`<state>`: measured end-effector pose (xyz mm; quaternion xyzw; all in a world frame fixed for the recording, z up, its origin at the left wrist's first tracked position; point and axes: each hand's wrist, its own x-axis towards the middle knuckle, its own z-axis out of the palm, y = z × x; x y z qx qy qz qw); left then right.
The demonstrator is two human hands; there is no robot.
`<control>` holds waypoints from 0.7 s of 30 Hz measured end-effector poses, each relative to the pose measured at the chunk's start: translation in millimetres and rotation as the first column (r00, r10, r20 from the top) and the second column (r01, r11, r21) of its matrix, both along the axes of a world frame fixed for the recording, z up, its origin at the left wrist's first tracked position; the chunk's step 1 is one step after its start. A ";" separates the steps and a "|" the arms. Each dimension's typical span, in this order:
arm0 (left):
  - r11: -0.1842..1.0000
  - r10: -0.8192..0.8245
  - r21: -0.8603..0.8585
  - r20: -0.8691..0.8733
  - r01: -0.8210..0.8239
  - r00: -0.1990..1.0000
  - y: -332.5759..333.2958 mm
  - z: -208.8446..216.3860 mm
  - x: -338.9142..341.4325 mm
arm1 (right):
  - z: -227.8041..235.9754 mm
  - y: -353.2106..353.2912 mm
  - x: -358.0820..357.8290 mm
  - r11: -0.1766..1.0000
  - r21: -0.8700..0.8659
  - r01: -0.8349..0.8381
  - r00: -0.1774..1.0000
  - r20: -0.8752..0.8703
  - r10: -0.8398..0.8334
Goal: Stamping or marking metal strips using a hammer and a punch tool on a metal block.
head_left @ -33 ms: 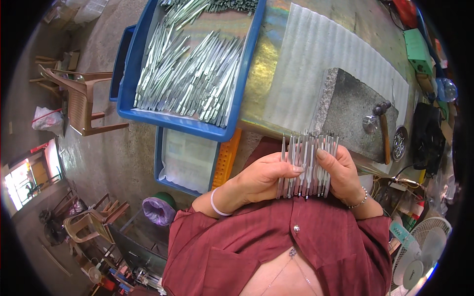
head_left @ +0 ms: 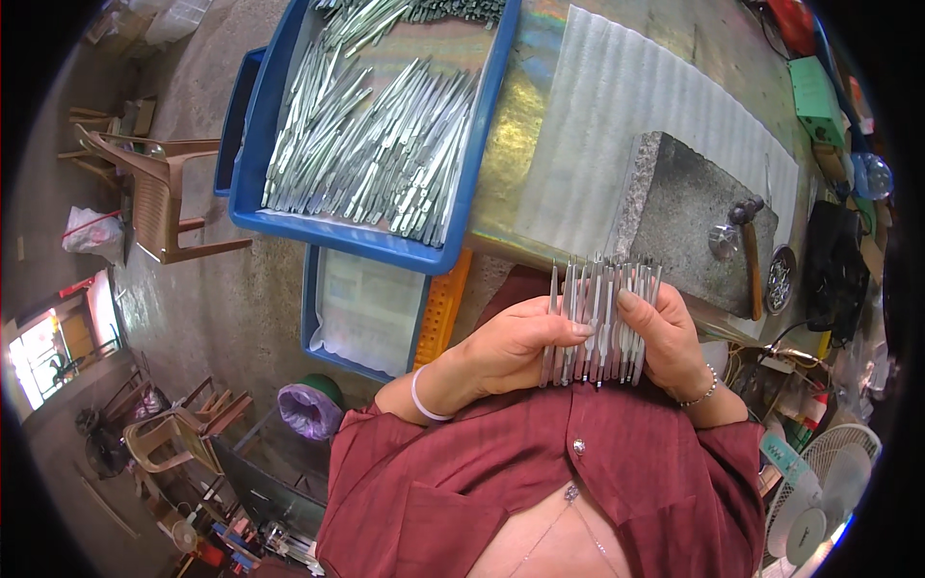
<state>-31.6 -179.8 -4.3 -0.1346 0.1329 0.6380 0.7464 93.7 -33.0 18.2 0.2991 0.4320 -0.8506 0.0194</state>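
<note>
A row of slim, pointed metal pieces [head_left: 599, 308], like narrow strips or tweezers, stands upright side by side in front of my chest. My left hand [head_left: 520, 347] grips the row from the left, its thumb lying across the front. On the other side my right hand [head_left: 665, 337] is closed around it, thumb pressed on the front. Behind the pieces, most of my fingers are hidden. Many similar metal pieces [head_left: 376, 154] lie in a blue tray [head_left: 347, 241] at the far left of my hands.
Right of my hands, a grey stone block [head_left: 684, 212] rests on white foam sheeting [head_left: 617, 106]; a hammer [head_left: 750, 250] lies on it. Beside it stands a round dish [head_left: 780, 275] of small metal parts. A lower blue tray [head_left: 366, 366] and orange crate [head_left: 445, 303] sit left.
</note>
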 end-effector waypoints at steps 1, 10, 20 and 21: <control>1.000 -0.002 -0.008 -0.004 0.002 1.000 -1.4 0.1 0.1 | -0.4 -1.8 0.2 1.000 -0.001 -0.003 1.000 0.000 0.003; 0.999 0.007 0.044 -0.029 -0.006 1.000 -17.5 -13.0 4.6 | -4.2 -15.9 -0.6 0.995 0.083 -0.046 0.999 -0.022 0.048; 0.983 0.022 0.164 -0.540 0.080 0.841 -14.4 -37.1 20.2 | -20.9 -25.7 -6.6 0.508 0.811 -0.292 0.920 0.092 0.382; 0.978 0.031 0.193 -0.525 0.084 0.850 -16.9 -41.2 24.2 | -20.4 -25.7 -6.2 0.462 0.833 -0.304 0.901 0.093 0.424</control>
